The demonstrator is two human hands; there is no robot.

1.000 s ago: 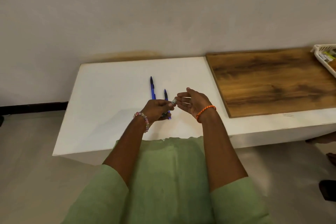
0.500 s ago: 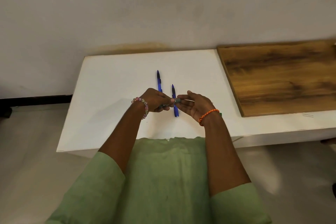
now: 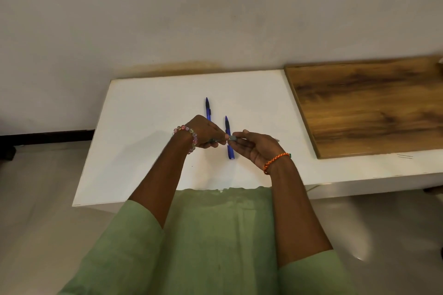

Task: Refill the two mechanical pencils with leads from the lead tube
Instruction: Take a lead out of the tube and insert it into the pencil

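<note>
The left hand (image 3: pixel 205 132) covers the lower half of the left pencil (image 3: pixel 207 109) and most of the lead tube (image 3: pixel 232 137), leaving only its small grey end showing. Whether any leads lie on the right hand (image 3: pixel 254 146) is too fine to tell. At 3 o'clock the picture's edge cuts off the wooden board (image 3: pixel 364 105).

Two pencils lie side by side on the table (image 3: pixel 143 127), the left pencil (image 3: pixel 207 109) farther back than the right pencil (image 3: pixel 229 139). Both hands, left (image 3: pixel 203 133) and right (image 3: pixel 256 147), meet above the right pencil. A board (image 3: pixel 364 105) lies at the table's right
</note>
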